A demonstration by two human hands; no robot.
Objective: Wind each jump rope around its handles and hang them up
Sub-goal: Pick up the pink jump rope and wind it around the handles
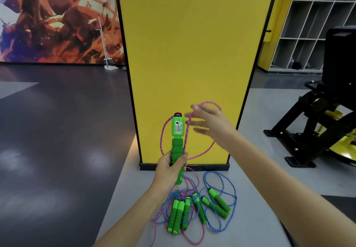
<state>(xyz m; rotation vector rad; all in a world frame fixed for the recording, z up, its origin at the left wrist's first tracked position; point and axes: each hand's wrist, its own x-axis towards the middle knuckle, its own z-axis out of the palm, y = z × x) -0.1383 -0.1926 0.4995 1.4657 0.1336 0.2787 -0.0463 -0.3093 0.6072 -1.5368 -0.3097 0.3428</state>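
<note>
The left hand [170, 165] grips the green handles [178, 141] upright; the right hand [210, 120], fingers spread, carries the pink rope [204, 150] just beside them.

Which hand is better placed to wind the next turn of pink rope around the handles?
Right hand: the pink rope loops over it beside the handles, which the left hand grips.

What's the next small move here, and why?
Probably sweep the right hand round the handles to lay a turn of pink rope on them. The left hand grips the handles upright, a loose loop hangs over the right hand's open fingers, and more pink rope trails down to the floor, unwound.
</note>
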